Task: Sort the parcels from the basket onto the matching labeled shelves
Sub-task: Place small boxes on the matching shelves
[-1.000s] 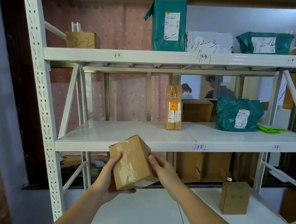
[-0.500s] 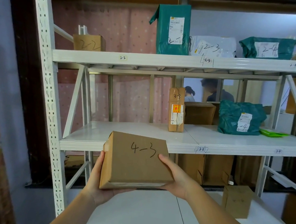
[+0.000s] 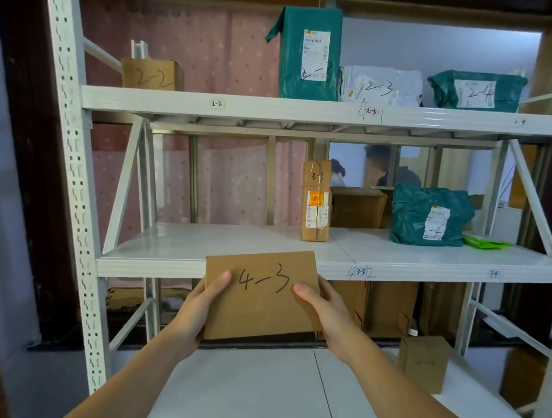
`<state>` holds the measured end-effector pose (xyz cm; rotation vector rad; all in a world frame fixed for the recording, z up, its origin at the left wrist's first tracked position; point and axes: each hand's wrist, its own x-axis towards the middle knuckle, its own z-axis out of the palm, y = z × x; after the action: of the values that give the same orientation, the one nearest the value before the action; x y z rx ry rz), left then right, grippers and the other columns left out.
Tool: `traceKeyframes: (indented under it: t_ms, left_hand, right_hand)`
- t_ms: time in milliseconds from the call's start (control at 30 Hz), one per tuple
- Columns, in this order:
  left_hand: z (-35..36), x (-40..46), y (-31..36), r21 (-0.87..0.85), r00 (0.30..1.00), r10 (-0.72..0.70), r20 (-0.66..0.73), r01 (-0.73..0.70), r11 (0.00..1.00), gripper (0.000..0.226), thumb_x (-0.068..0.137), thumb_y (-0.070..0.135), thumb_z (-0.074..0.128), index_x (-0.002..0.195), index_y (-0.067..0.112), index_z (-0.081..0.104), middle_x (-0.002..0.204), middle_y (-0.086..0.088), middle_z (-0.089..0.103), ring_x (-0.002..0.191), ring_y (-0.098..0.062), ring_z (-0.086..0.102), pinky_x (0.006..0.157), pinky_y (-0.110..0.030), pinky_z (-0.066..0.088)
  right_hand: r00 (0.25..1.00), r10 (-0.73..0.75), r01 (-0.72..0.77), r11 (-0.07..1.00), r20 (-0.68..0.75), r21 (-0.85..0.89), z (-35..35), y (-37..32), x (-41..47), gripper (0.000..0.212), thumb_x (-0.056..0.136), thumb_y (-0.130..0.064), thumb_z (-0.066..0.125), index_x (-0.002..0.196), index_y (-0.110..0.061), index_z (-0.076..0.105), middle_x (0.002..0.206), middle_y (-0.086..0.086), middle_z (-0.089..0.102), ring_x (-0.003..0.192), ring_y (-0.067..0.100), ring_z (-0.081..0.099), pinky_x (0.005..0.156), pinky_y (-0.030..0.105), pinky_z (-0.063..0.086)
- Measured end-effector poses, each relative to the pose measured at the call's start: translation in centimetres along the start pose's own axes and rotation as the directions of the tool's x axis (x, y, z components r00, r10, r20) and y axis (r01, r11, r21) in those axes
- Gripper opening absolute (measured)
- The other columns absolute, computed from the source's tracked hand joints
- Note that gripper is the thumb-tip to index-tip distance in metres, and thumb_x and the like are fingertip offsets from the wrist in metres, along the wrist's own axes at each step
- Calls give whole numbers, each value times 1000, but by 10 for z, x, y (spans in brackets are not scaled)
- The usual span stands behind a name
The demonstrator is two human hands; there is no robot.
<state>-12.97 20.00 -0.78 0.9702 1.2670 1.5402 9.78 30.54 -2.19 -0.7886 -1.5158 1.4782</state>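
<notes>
Box marked "4-3" up in both hands, facing me.

My left hand (image 3: 201, 306) and right hand (image 3: 328, 311) grip the cardboard box (image 3: 260, 295) by its sides, in front of the white shelf rack (image 3: 70, 139). Shelf tags read "2-2" (image 3: 217, 103), "2-3", "3-3"; parcels behind show "2-2", "2-3", "2-4". Pink dotted curtain (image 3: 182, 46) backs the rack.

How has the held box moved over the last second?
Yes. The box has been turned so its "4-3" face points at the camera, and raised: its top edge now overlaps the middle shelf front, held by both hands.
</notes>
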Motion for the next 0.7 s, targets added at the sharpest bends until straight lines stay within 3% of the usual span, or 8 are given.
traceKeyframes:
  t_ms: [167, 333, 433, 533, 600, 700]
  left_hand:
    - [2, 11, -11, 38, 998, 58, 29, -59, 998, 63, 83, 62, 69, 133, 25, 57, 118, -5, 74, 108, -28, 71, 82, -42, 58]
    - [9, 20, -22, 77, 994, 67, 88, -74, 994, 83, 66, 72, 75, 132, 24, 61, 114, -3, 76, 107, -26, 73, 91, -45, 58]
    - [25, 24, -28, 74, 989, 76, 129, -86, 994, 75, 74, 70, 76, 131, 23, 62, 115, -3, 76, 106, -25, 73, 92, -45, 58]
    - [47, 25, -36, 75, 987, 73, 144, -84, 994, 67, 76, 67, 77, 125, 23, 64, 114, -1, 77, 103, -21, 74, 90, -41, 59]
    - [61, 23, -42, 78, 980, 75, 186, -91, 993, 60, 80, 62, 75, 125, 23, 65, 114, 1, 76, 101, -17, 74, 82, -32, 60]
    - [79, 21, -53, 85, 960, 78, 268, -104, 991, 52, 85, 53, 67, 129, 27, 61, 112, 5, 76, 100, -14, 74, 73, -24, 59]
  right_hand:
    - [1000, -10, 10, 1000, -6, -15, -12, 0, -7, 82, 64, -60, 87, 138, -39, 58, 124, -8, 71, 120, 19, 64, 111, 48, 46]
    - [998, -14, 12, 999, -59, -39, -27, 1, -21, 69, 69, -53, 85, 133, -37, 63, 119, -6, 74, 115, 18, 68, 105, 45, 51]
    - [993, -1, -4, 999, -119, -47, -38, -3, -33, 60, 77, -49, 79, 133, -35, 63, 117, -6, 75, 113, 19, 68, 100, 40, 54]
    - [985, 15, -25, 998, -174, -53, -50, -7, -47, 39, 89, -44, 72, 127, -36, 63, 113, -9, 75, 103, 11, 71, 83, 27, 56]
    - [973, 40, -50, 998, -228, -39, -59, -5, -56, 53, 84, -54, 72, 132, -34, 62, 112, -9, 76, 101, 11, 72, 84, 29, 57]
    - [923, 113, -121, 993, -368, 0, -69, 8, -68, 105, 49, -86, 76, 141, -38, 56, 133, -5, 66, 124, 21, 60, 110, 51, 45]
